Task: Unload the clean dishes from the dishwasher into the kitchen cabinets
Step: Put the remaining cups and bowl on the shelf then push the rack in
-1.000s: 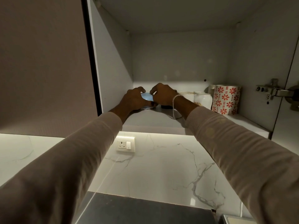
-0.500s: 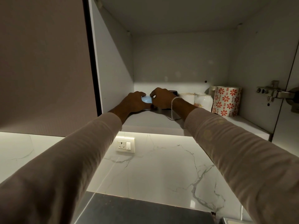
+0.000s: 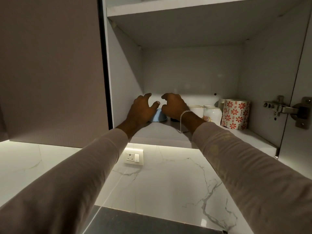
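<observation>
The picture is dim. The brightest light comes from a glowing strip [image 3: 160, 146] under the cabinet [image 3: 190, 70]. It shines down on the white marble wall [image 3: 168, 183]. A thin band of light also lies along the back of the shelf [image 3: 158, 130]. The rest of the cabinet is grey and shadowy. The left hand [image 3: 141, 108] and right hand [image 3: 173, 107] look very dark against that band, and soft shadows fall on the shelf below them. The sleeves [image 3: 67, 191] look big and a bit blurry. Straight edges lean and bend near the sides.
</observation>
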